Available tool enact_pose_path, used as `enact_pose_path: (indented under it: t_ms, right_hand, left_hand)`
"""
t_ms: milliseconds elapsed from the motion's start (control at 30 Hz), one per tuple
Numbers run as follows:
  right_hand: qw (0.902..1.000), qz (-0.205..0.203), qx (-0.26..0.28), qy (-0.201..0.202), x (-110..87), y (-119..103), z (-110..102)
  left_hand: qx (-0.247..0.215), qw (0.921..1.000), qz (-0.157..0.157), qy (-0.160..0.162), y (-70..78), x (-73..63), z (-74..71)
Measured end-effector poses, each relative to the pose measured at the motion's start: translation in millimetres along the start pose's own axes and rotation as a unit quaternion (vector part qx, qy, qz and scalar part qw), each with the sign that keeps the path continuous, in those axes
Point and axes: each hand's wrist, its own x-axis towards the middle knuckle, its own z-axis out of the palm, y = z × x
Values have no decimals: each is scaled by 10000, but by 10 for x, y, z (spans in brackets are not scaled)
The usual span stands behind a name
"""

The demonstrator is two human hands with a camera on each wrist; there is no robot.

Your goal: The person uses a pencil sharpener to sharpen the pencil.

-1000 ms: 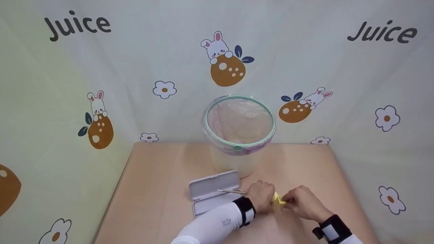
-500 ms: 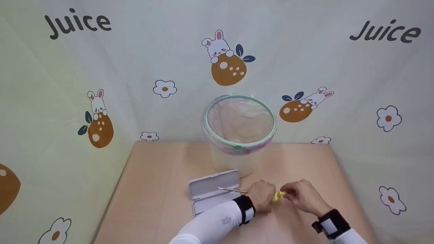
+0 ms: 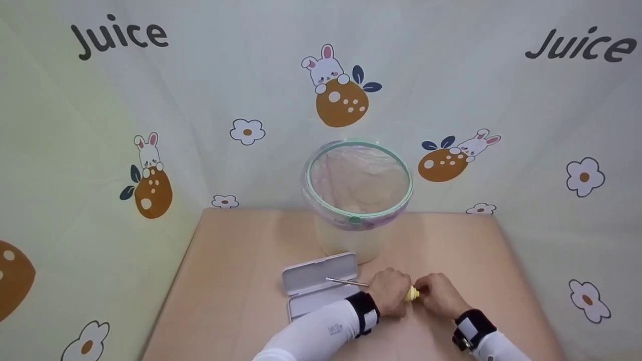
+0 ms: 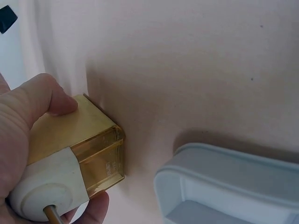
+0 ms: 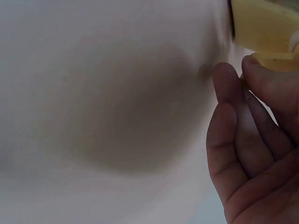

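A yellow, box-shaped crank pencil sharpener (image 4: 70, 126) with a see-through amber drawer is gripped by my left hand (image 3: 390, 291), thumb over its top. From the sharpener's white round front sticks a slim pencil (image 3: 346, 282), silvery in the head view; its far end passes over the case. On the other side my right hand (image 3: 441, 295) pinches the yellow crank (image 5: 273, 60) between thumb and forefinger. Beside the left hand lies a grey pencil case (image 3: 321, 273) with its lid up. The case's near part is hidden behind my left sleeve.
A bin (image 3: 351, 240) with a green ring (image 3: 355, 219) and a clear plastic liner stands behind the case. All of it rests on a tan table (image 3: 241, 281), with a printed cloth (image 3: 261, 75) hung at the back and sides.
The right hand and the crank rose, then came down closer to the left hand, as in turning. The left hand and sharpener stay almost in place. The view shifts slightly.
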Motion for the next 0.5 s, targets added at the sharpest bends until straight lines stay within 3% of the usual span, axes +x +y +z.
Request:
enact_pose_path:
  t_ms: [133,500]
  right_hand:
    - [9997,-86,166,178,-59,16,26]
    - [9956,-412,-200,816,-131,-21,101]
  left_hand:
    - [-8,10000,-83,-27,15,-3,2]
    - [28,9998,-181,-52,26,20,24]
